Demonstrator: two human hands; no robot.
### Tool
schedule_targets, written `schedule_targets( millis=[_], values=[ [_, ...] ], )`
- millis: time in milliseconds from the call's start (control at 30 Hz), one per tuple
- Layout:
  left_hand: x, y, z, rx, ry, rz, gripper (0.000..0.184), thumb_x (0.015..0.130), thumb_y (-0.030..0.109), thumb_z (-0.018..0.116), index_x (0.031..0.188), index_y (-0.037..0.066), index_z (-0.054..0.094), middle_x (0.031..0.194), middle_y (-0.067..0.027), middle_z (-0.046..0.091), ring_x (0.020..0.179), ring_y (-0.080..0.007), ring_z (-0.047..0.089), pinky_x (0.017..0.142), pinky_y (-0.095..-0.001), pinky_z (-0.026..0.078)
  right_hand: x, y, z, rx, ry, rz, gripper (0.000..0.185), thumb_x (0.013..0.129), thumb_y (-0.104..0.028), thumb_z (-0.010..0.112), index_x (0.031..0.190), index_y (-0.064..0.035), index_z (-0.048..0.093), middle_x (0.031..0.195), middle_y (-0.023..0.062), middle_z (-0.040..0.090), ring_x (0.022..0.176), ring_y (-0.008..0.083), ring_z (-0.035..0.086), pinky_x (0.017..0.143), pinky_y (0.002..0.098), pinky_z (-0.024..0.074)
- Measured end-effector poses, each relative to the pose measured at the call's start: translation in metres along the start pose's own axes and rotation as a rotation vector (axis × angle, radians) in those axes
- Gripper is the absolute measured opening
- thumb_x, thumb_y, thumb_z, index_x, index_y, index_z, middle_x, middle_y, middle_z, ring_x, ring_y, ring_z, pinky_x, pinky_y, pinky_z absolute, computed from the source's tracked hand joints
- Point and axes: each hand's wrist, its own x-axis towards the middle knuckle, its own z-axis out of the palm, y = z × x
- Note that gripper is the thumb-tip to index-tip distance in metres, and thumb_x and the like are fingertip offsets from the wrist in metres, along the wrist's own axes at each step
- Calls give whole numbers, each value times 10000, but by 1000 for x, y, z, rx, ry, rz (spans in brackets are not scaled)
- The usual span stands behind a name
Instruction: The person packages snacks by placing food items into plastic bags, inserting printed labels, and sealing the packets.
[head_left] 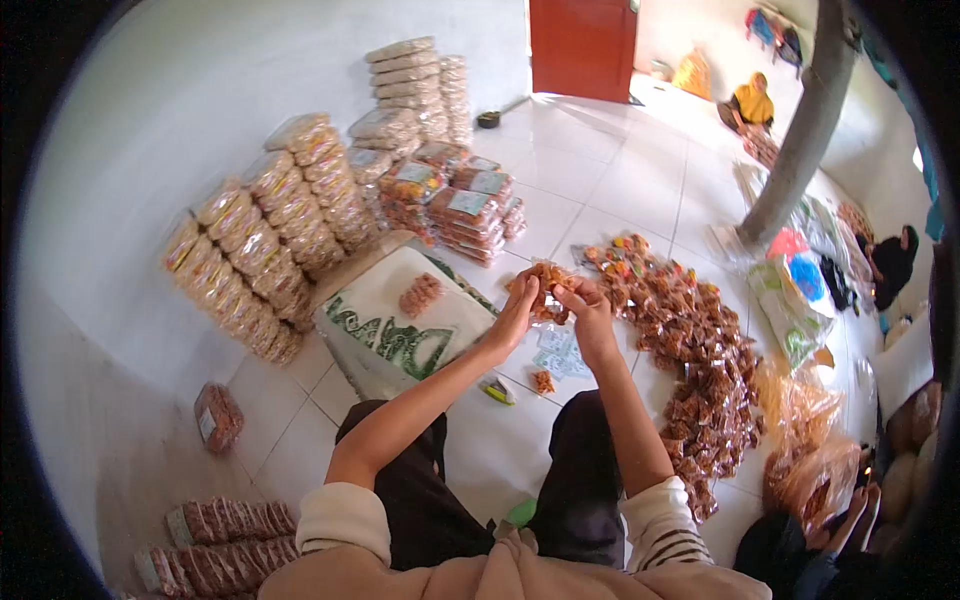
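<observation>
In front of my knees, my left hand (pixel 514 318) and my right hand (pixel 591 312) are both closed on small clear packets of brown snack (pixel 549 280). How many packets lie between the fingers I cannot tell. Below them, printed paper labels (pixel 563 352) are spread on the white tiles, with one loose snack packet (pixel 543 382) beside them. To the left, a filled bag of snack packets (pixel 421 294) lies on a white sack with green lettering (pixel 390 340). A long heap of similar small packets (pixel 690 360) curves along my right side.
Tall stacks of pale packaged goods (pixel 240 250) line the left wall, with labelled snack bags (pixel 470 205) piled beside them. A grey pillar (pixel 800 140) rises at right, near plastic bags (pixel 800 400). Other people (pixel 752 105) sit at the far and right sides.
</observation>
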Motion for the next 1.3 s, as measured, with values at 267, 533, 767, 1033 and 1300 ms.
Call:
schedule_targets(
  millis=[267,533,767,1033,1300],
  values=[
    [-46,35,-76,333,35,239,638,808,78,553,1310,83,160,1142,-72,400,1013,-142,464,806,-273,436,10,26,90,-220,-108,-107,315,764,-182,629,1013,-27,515,847,61,549,774,136,522,678,260,433],
    [-60,48,-118,697,32,388,688,710,143,683,1160,81,166,1109,-109,321,1083,-221,384,813,-312,438,55,-4,92,-742,-775,60,550,692,-251,699,1146,-27,484,1038,100,548,932,168,527,801,289,433],
    [-46,36,-141,670,86,197,615,693,177,701,1095,92,244,1095,-96,331,1049,-177,370,838,-329,394,60,17,77,-818,-734,38,509,667,-182,718,1085,6,496,957,89,582,870,154,548,759,286,453],
    [-44,-72,-137,1011,540,478,697,649,266,720,1153,18,308,1165,-157,355,1078,-287,366,923,-410,293,26,112,5,-329,154,-30,365,717,-132,661,1020,14,518,888,74,583,777,148,563,677,254,462],
    [-61,-168,-89,1511,652,247,777,617,294,693,1236,76,277,1271,-194,215,1207,-384,167,956,-574,113,-38,173,-23,-178,851,-11,429,745,-42,627,1050,12,330,1001,161,506,900,195,548,754,271,472]
  ],
)
